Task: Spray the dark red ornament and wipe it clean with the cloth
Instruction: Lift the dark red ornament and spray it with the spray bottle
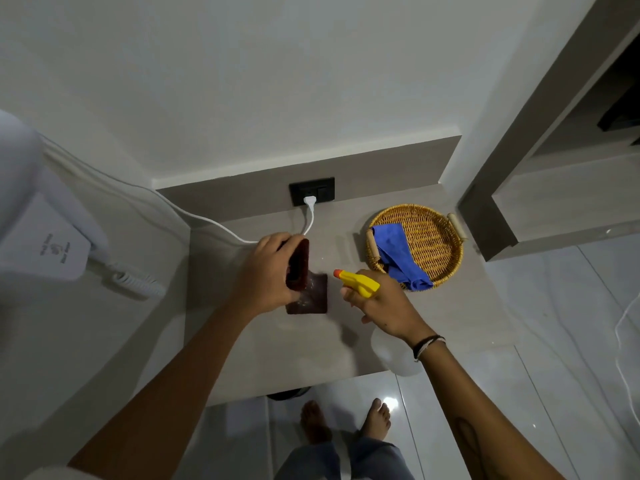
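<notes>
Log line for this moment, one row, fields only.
phase: spraying | left hand: holds dark red ornament | right hand: spray bottle aimed at it | blue cloth: in wicker basket, unused

surface: beige counter (263, 358) | on it: wicker basket (446, 271), dark red base (313, 299), white cable (221, 225)

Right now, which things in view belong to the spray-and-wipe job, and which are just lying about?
Job:
- dark red ornament, held by the left hand
- spray bottle, held by the right hand, nozzle toward the ornament
- blue cloth, draped over the basket's rim

Lying about:
- wicker basket
- white plug and cable in the wall socket
- white wall-mounted appliance
</notes>
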Motion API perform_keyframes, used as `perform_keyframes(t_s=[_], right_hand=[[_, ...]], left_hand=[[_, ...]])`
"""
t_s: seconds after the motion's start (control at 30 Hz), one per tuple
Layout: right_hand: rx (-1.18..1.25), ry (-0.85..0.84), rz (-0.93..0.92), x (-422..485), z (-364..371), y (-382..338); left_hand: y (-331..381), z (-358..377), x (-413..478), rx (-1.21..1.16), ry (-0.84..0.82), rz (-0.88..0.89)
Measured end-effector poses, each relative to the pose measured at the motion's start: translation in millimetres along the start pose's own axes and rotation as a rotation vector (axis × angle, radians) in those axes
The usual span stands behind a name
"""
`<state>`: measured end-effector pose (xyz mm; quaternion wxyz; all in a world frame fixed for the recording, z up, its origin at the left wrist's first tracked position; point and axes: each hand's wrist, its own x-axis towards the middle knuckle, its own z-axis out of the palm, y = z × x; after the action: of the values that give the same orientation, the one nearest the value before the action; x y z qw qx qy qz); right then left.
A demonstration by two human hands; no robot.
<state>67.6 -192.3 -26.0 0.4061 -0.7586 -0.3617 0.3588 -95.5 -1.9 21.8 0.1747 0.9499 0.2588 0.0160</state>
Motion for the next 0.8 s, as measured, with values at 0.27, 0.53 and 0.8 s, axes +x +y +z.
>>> perform_keyframes(t_s=[0.27,0.53,0.8], right_hand=[[-0.017,-0.067,-0.03,20,18,-22],[-0.009,-0.08,-0.04,26,22,-35],[-0.075,0.005,-0.022,20,13,-24]], left_hand=[[-35,-1,-11,-0.126,0.087,-0.124],[-33,-4,-16,-0.126,0.086,-0.146],[-22,-4,-14,0.028,0.106,-0.123]])
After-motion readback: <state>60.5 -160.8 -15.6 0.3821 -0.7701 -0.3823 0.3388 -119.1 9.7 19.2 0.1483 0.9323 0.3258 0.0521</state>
